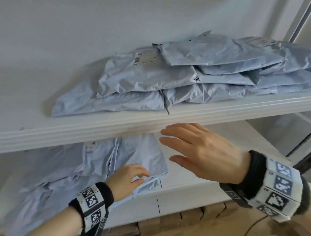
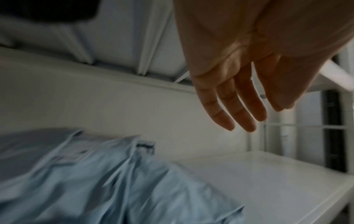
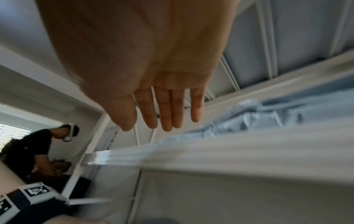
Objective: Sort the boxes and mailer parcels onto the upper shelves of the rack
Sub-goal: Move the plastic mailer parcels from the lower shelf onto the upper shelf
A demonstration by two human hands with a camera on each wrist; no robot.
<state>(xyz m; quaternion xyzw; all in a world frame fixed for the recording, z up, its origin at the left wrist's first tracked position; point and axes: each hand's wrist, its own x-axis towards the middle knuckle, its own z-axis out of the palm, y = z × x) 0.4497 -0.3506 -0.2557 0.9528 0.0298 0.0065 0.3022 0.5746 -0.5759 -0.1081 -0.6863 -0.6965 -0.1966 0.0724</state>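
Note:
Several light blue mailer parcels [image 1: 170,77] lie piled on the upper shelf [image 1: 151,124] of the white rack. More blue mailers [image 1: 96,161] lie at the left of the lower shelf [image 1: 192,191]. My left hand [image 1: 131,177] hovers over the front corner of that lower pile, its fingers loose and holding nothing. The left wrist view shows the left hand [image 2: 239,106] with straight fingers above the mailers [image 2: 114,181]. My right hand [image 1: 185,149] is spread flat in front of the upper shelf's edge and empty. In the right wrist view the right hand [image 3: 164,109] sits above that blurred shelf edge [image 3: 229,156].
Brown cardboard boxes [image 1: 191,218] stand under the lower shelf. The right part of the lower shelf [image 2: 268,181] is bare white board. Another person in black [image 3: 34,148] bends over at the far left of the right wrist view. A thin cable [image 1: 249,230] lies on the floor.

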